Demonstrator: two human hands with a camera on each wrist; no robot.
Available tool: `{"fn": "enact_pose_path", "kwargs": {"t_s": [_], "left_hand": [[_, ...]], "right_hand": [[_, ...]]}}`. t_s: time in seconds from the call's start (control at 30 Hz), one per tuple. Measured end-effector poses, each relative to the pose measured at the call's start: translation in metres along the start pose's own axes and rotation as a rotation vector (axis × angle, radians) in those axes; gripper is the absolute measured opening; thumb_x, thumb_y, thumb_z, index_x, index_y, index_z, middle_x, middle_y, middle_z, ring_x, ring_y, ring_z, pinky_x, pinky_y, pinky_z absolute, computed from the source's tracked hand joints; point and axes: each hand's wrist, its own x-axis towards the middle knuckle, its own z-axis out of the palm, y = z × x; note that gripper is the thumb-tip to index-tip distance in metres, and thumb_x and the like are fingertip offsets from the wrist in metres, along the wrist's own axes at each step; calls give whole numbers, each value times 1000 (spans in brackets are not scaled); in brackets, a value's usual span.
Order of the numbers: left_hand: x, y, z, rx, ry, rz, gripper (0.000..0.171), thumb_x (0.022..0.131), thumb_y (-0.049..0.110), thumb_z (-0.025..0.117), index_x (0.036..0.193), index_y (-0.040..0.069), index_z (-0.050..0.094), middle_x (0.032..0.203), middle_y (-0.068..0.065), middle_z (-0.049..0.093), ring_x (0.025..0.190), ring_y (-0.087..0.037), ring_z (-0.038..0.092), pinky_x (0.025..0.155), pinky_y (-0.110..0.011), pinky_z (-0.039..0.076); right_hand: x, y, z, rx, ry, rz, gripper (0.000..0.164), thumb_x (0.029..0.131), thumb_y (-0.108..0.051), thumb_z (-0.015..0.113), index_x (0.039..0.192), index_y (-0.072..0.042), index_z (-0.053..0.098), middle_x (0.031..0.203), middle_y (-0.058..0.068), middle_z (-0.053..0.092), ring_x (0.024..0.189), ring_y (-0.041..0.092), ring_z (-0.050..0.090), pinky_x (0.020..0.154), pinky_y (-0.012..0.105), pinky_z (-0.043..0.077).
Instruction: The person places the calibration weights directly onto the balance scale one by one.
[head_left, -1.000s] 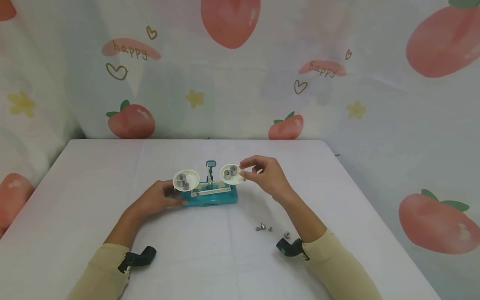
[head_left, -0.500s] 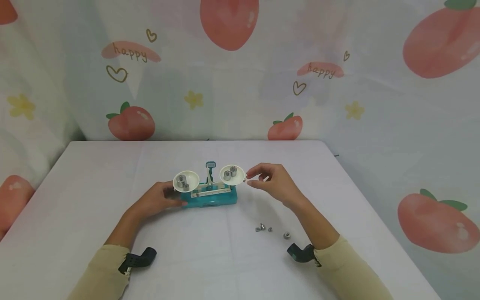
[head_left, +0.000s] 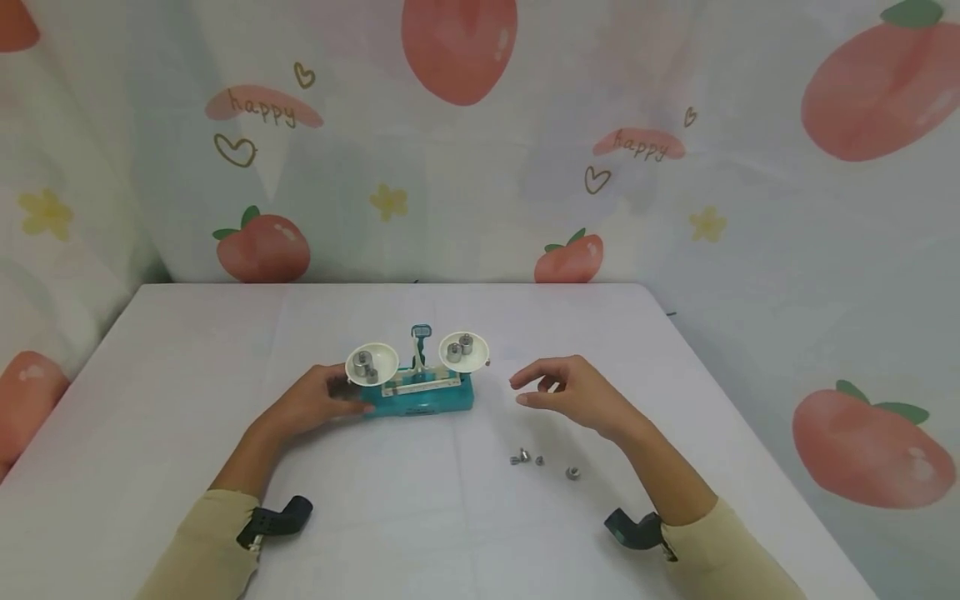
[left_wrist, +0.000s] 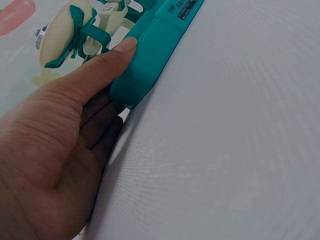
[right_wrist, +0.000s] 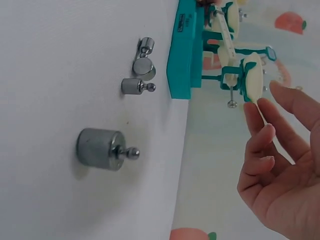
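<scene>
A small teal balance scale (head_left: 431, 405) with two cream pans stands on the white table. My left hand (head_left: 315, 400) grips the left end of its base, thumb on top and fingers round the end, as the left wrist view shows. Metal weights (head_left: 363, 362) of different sizes sit in the left pan (head_left: 387, 363). Two more metal weights (head_left: 454, 352) stand in the right pan (head_left: 477, 362). My right hand (head_left: 577, 393) hovers right of the scale, holding nothing, fingers loosely bent and thumb apart from them.
Several small metal weights (right_wrist: 132, 86) lie on the table (head_left: 420, 517) in front of the right hand. A larger knobbed weight (right_wrist: 100, 148) lies on its own to their right. A fruit-printed curtain (head_left: 465, 192) hangs behind the table.
My right hand has drawn away from the right pan, moving right and toward me. The left hand keeps its grip on the scale, and the weights in the pans stay put.
</scene>
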Motion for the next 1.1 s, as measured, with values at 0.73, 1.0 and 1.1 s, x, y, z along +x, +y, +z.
{"fn": "enact_pose_path", "kwargs": {"t_s": [0.73, 1.0, 1.1], "left_hand": [[-1, 1, 1, 16, -4, -10, 68, 81, 22, 91, 139, 3, 64, 140, -18, 62, 136, -41, 50, 113, -61, 36], [-1, 2, 0, 22, -6, -9, 68, 82, 23, 90, 140, 2, 63, 141, -19, 61, 136, -42, 50, 112, -61, 37], [-1, 2, 0, 11, -10, -7, 67, 82, 24, 90, 140, 3, 63, 141, -19, 61, 136, -42, 50, 112, -62, 37]], "right_hand": [[-52, 46, -21, 0, -268, 79, 17, 90, -20, 82, 106, -16, 80, 79, 8, 61, 67, 18, 53, 58, 27, 41], [-59, 54, -18, -3, -253, 83, 21, 87, -22, 86, 105, -15, 80, 79, 7, 59, 75, 21, 52, 58, 26, 39], [-62, 58, -17, -5, -253, 89, 19, 86, -20, 86, 104, -15, 80, 79, 7, 60, 76, 22, 53, 60, 26, 40]]}}
